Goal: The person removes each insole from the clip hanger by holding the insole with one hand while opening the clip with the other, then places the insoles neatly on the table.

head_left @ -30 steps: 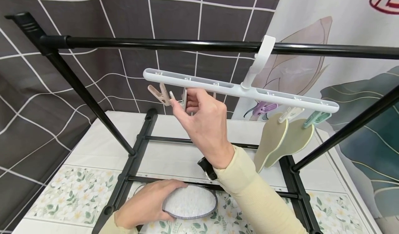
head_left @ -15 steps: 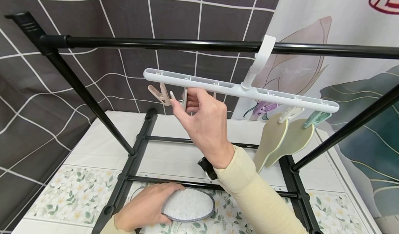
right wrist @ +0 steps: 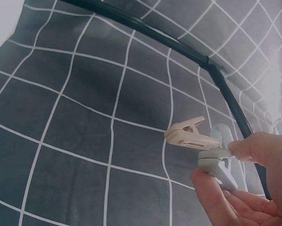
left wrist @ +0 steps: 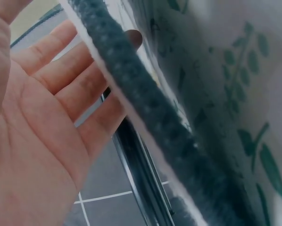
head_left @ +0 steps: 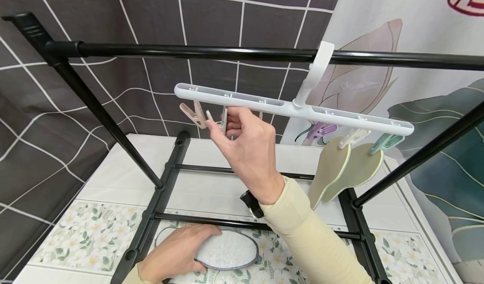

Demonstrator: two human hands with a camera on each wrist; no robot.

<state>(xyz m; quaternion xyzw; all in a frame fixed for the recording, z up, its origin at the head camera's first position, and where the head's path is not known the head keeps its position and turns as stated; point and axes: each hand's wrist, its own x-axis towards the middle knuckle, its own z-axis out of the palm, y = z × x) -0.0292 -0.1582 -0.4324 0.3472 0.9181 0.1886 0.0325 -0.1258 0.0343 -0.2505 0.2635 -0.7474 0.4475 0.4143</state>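
My right hand [head_left: 251,149] pinches a white-grey clothes clip [right wrist: 215,162] between thumb and fingers. The clip hangs under a white bar hanger [head_left: 242,100], beside a pinkish-beige clip [right wrist: 190,136] with nothing in it. Low in the head view, my left hand [head_left: 177,250] holds a white fuzzy insole [head_left: 227,249] with a grey stitched edge, just above the flowered cloth. Seen from the left wrist, the dark edging [left wrist: 141,94] crosses in front of the fingers. The hand covers the insole's middle; a grey-edged curve shows beyond it, and I cannot tell if that is a second insole.
The hanger hooks over a black rack's top rail [head_left: 189,51]. On its right side, a cream clip [head_left: 353,137] and a green clip [head_left: 385,142] hold two pale yellow-green insoles [head_left: 329,166]. A purple clip [head_left: 321,130] hangs nearby. Black base bars [head_left: 211,221] cross the cloth-covered surface.
My left hand has moved slightly down and left with the white insole. The right hand stays at the same clip, and the hanger barely shifts.
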